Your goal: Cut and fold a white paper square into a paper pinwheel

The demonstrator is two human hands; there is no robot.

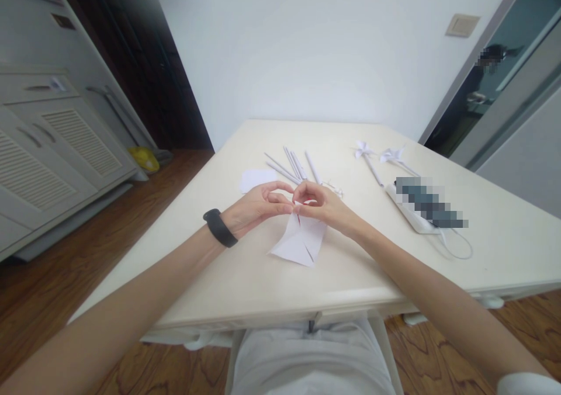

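My left hand (pixel 258 207), with a black band on its wrist, and my right hand (pixel 324 205) meet over the middle of the cream table (pixel 245 278). Both pinch the top of a white cut paper square (pixel 300 242), whose lower part rests on the table. A small red point shows at my right fingertips; I cannot tell what it is. Behind my hands lie several white paper sticks (pixel 293 167) and a white paper sheet (pixel 256 179).
Two finished white paper pinwheels (pixel 366 152) lie at the back right. A white power strip (pixel 414 217) with a cable lies right of my hands, partly blurred. White cabinets (pixel 48 149) stand to the left, and a yellow object (pixel 144 158) sits on the wooden floor.
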